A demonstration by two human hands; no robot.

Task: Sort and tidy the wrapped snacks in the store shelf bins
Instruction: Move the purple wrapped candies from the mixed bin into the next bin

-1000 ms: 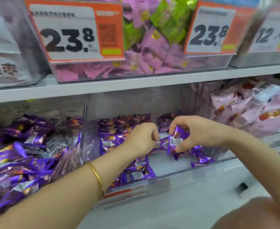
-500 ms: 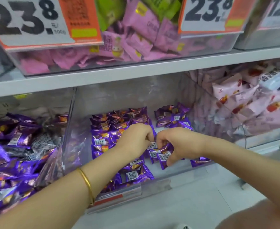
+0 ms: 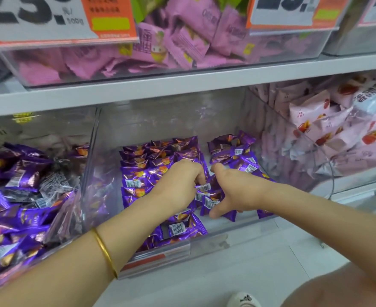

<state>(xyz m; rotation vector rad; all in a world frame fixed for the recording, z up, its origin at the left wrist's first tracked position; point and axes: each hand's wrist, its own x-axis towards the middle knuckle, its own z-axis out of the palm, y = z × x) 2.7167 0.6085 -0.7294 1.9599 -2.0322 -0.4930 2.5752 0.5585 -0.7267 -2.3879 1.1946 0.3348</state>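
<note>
Your left hand [image 3: 180,182] curled its fingers down onto a purple snack [image 3: 203,187] in the middle clear bin [image 3: 204,242] — your right hand [image 3: 238,191] lay just beside it over more packets, thumb spread, fingers hidden, so its grip couldn't be told.

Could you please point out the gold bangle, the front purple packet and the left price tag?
gold bangle [image 3: 104,250]: head view, band's top side.
front purple packet [image 3: 177,228]: head view, barcode label.
left price tag [image 3: 38,31]: head view, white panel.
</note>
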